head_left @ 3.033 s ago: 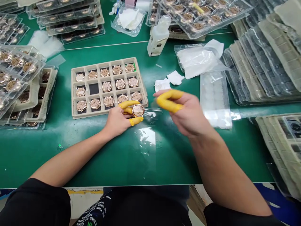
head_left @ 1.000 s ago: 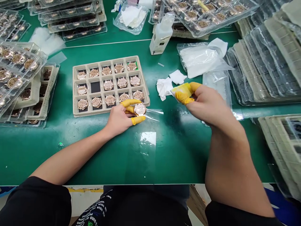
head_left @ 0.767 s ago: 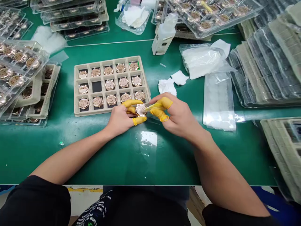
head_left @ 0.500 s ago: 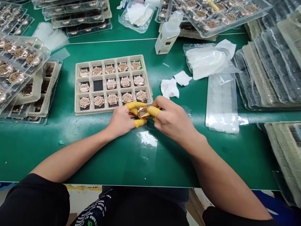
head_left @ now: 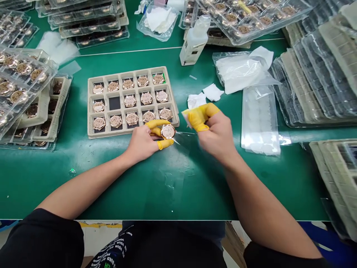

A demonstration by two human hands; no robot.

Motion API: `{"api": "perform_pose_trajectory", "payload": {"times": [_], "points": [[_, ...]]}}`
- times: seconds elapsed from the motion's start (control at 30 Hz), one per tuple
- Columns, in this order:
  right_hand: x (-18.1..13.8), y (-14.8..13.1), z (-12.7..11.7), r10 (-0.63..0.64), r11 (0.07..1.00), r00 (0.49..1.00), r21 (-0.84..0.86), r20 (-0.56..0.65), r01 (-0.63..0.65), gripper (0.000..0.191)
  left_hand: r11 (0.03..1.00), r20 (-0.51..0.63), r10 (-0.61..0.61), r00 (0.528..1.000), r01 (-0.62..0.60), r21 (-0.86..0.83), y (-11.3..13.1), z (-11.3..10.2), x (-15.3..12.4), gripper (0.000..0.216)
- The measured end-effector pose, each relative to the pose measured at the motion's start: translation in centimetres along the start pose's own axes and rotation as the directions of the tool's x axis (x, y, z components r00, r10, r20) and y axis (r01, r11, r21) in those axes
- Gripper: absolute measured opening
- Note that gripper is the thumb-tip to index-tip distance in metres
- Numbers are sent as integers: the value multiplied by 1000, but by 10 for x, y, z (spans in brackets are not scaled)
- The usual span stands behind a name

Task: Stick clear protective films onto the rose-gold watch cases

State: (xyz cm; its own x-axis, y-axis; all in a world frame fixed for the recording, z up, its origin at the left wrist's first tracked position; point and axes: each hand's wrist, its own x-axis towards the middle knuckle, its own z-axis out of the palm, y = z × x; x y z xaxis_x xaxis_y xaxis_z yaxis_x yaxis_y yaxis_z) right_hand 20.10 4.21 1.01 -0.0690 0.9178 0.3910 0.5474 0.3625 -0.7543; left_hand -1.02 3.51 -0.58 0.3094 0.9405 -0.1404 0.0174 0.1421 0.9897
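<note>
My left hand (head_left: 143,141), with yellow finger cots, grips a rose-gold watch case (head_left: 168,131) by its edges, its engraved back facing up. My right hand (head_left: 213,128), in yellow finger cots too, is raised to the right of the case and apart from it. Its fingers are pinched together and blurred; a pale edge shows at their tips, too smeared to name. Just behind the left hand lies a beige compartment tray (head_left: 133,133) of similar watch cases, with one compartment in the middle row showing only its dark base.
White cloth pieces (head_left: 213,92) lie beyond my right hand, near a white bottle (head_left: 193,42). Bags of white wipes (head_left: 237,72) and a clear plastic sleeve (head_left: 260,123) are to the right. Stacked trays stand left (head_left: 25,82), right (head_left: 315,70) and at the back.
My right hand has drawn back from the watch case, up and to the right. The case's back is now uncovered, still in my left hand. The view has shifted slightly.
</note>
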Motion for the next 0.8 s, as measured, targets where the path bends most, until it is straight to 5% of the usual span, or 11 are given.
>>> {"api": "perform_pose_trajectory", "payload": {"times": [0.27, 0.5, 0.63, 0.8], "points": [[-11, -9, 5, -136, 985, 967, -75, 217, 155, 4, 1000, -22, 8, 1000, -8, -30, 0, 1, 0, 62], [-19, -5, 26, -240, 930, 968, -268, 75, 251, 11, 997, 15, 69, 997, -70, 13, -4, 1, -4, 56], [-19, 0, 26, -188, 944, 982, -273, 18, 186, 10, 999, 6, 40, 999, -40, -8, -3, 1, -3, 57], [-17, -2, 15, -59, 991, 992, -111, 115, 71, 7, 999, -10, -4, 1000, 4, -37, 0, 1, -1, 61]]}}
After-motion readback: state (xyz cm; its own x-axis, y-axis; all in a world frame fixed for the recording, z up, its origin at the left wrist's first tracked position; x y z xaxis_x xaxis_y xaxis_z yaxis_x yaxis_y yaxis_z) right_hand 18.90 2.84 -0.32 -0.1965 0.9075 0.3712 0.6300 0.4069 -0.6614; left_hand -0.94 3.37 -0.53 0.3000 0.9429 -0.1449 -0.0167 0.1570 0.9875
